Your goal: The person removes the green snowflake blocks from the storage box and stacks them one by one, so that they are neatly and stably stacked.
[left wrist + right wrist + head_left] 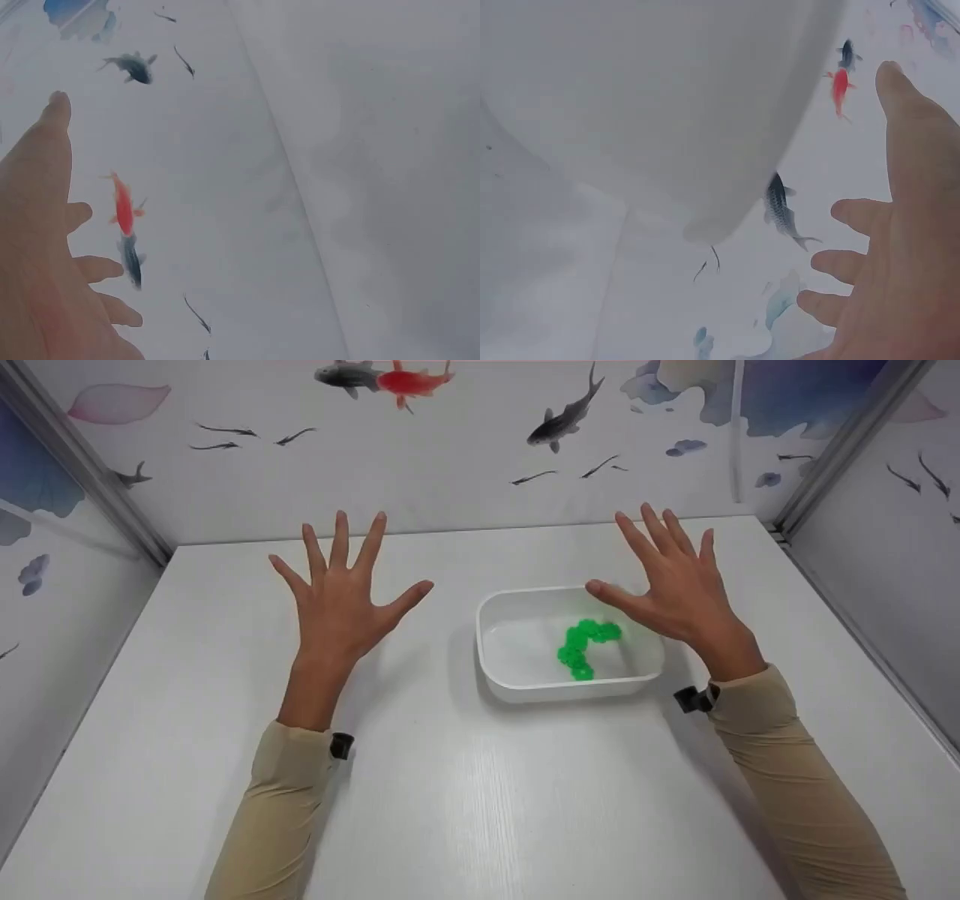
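Note:
A white rectangular basin stands on the table, right of the middle. Inside it lie several bright green pieces, bunched in a curved row; their exact kind is too small to tell. My left hand is spread wide above the table, left of the basin, and holds nothing. Over the basin's right end hovers my right hand, fingers spread, its thumb above the far rim. In the right wrist view the basin's wall fills the upper left, apart from the right hand. The left wrist view shows the left hand with nothing in it.
The white table meets a back panel printed with fish and lotus shapes. Side panels with metal posts stand left and right. Both forearms wear tan sleeves, with a small black device at each wrist.

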The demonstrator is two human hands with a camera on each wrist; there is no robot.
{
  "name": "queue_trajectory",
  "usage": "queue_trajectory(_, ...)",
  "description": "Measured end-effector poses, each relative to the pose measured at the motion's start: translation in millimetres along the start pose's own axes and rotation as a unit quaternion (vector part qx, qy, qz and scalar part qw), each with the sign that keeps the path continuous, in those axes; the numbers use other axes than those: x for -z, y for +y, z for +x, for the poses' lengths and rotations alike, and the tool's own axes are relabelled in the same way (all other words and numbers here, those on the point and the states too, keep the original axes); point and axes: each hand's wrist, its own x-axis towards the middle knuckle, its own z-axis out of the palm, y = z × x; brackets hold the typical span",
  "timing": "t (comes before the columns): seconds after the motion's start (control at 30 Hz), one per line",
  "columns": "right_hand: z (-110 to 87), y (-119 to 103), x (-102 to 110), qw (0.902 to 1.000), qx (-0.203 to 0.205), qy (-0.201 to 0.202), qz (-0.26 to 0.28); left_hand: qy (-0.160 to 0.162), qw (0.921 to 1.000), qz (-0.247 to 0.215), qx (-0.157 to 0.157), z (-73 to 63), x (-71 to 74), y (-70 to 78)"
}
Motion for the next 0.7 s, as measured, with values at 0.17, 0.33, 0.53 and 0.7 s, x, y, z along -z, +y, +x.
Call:
queue_trajectory(0.17,-9.9,5.8,0.6,0.9997,-0.015,0.007,0.021,0.004,0.9996,-0.020,-0.018,-2.6,-0.6,11.7)
queue_trajectory(0.33,-17.9,8.5,-2.5,0.9988,-0.027,0.012,0.040,0.016,0.9982,-0.031,-0.049,-6.0,-2.5,26.6)
queue_trajectory(0.53,-24.1,14.6,-11.4,0.9974,-0.025,0.010,0.066,0.019,0.9947,-0.056,-0.084,-11.9,-4.5,45.6)
queue_trajectory(0.7,-27.2,22.8,-17.4,0.9949,-0.031,0.000,0.096,0.008,0.9901,-0.082,-0.114,-15.5,-4.9,62.2)
